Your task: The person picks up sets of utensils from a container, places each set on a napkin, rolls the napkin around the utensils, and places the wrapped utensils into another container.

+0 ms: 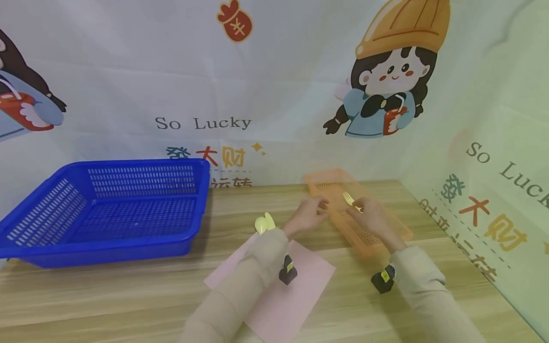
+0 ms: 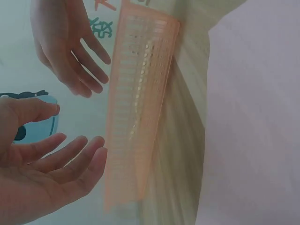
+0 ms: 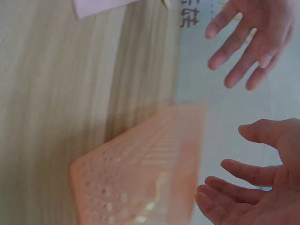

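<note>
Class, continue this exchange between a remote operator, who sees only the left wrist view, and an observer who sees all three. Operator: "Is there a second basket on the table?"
Observer: Yes, a blue basket stands left of the pink sheet.
Operator: Is anything by that sheet's far edge?
Observer: The head view shows a pale yellow spoon there, partly hidden.
Operator: What is the yellowish thing in the orange basket?
Observer: A fork, its tines pointing toward that basket's far end.

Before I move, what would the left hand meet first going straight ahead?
The left hand likely meets the orange rectangular plastic basket first; depth is unclear, so it might pass over.
</note>
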Demonstrator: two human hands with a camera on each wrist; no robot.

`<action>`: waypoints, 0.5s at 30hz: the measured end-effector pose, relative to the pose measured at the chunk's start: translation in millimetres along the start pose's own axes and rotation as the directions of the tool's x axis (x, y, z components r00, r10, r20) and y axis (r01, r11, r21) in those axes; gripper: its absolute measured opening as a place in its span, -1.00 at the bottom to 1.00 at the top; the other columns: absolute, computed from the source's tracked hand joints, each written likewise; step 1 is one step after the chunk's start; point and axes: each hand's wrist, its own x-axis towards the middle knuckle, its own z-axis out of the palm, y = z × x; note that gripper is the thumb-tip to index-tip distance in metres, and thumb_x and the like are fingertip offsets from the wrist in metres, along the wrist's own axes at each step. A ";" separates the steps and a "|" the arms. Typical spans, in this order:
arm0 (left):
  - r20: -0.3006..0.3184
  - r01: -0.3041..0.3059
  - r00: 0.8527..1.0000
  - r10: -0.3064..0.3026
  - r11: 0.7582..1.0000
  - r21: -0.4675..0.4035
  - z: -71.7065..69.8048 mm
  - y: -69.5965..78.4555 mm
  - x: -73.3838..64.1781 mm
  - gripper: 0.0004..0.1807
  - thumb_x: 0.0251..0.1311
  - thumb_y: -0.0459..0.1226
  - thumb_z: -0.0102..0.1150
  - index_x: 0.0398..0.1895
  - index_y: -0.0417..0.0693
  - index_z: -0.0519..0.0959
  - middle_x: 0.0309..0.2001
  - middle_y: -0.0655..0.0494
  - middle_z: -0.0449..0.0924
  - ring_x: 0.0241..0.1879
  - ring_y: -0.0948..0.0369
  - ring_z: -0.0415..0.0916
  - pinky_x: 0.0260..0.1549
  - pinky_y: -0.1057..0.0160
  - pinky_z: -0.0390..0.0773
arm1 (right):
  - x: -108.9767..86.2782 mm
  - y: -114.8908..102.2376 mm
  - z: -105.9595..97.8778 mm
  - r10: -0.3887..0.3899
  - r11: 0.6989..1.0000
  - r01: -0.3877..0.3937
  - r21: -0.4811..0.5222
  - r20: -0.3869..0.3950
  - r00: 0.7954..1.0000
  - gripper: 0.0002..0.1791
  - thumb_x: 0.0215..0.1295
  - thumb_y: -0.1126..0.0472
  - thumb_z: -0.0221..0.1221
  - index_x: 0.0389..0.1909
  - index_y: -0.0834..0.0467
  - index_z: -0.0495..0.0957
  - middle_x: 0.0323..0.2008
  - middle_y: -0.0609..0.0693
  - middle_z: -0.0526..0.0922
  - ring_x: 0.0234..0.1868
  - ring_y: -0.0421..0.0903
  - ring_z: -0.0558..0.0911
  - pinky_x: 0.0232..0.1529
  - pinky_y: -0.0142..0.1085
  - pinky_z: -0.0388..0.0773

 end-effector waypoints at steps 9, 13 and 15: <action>0.073 0.085 0.994 -0.083 0.996 -0.019 13.9 6.6 5.3 -0.58 0.16 -0.34 0.02 0.10 -0.27 0.31 0.03 -0.17 0.41 0.03 0.01 0.39 -0.07 0.24 0.47 | 2.4 16.8 8.9 -0.023 0.996 0.023 -0.085 -0.001 1.000 -0.75 0.14 0.31 0.04 -0.33 0.46 0.49 -0.57 0.14 0.47 -0.68 -0.13 0.35 -0.60 -0.33 0.34; 0.083 0.093 0.992 -0.091 0.996 -0.016 19.0 8.4 8.5 -0.59 0.17 -0.33 0.03 0.09 -0.28 0.33 0.03 -0.17 0.42 0.03 0.00 0.38 -0.08 0.25 0.47 | 4.8 21.2 11.5 0.038 0.992 -0.031 -0.121 0.056 0.998 -0.76 0.11 0.30 0.02 -0.28 0.41 0.48 -0.69 0.05 0.40 -0.78 -0.22 0.21 -0.74 -0.43 0.19; 0.087 0.091 0.992 -0.091 0.996 -0.003 21.4 9.3 10.1 -0.60 0.18 -0.32 0.02 0.09 -0.28 0.34 0.03 -0.16 0.43 0.03 0.01 0.39 -0.09 0.27 0.47 | 6.0 23.7 13.4 0.074 0.986 -0.055 -0.155 0.119 0.990 -0.69 0.13 0.28 0.00 -0.21 0.46 0.45 -0.70 0.03 0.38 -0.78 -0.24 0.20 -0.75 -0.46 0.17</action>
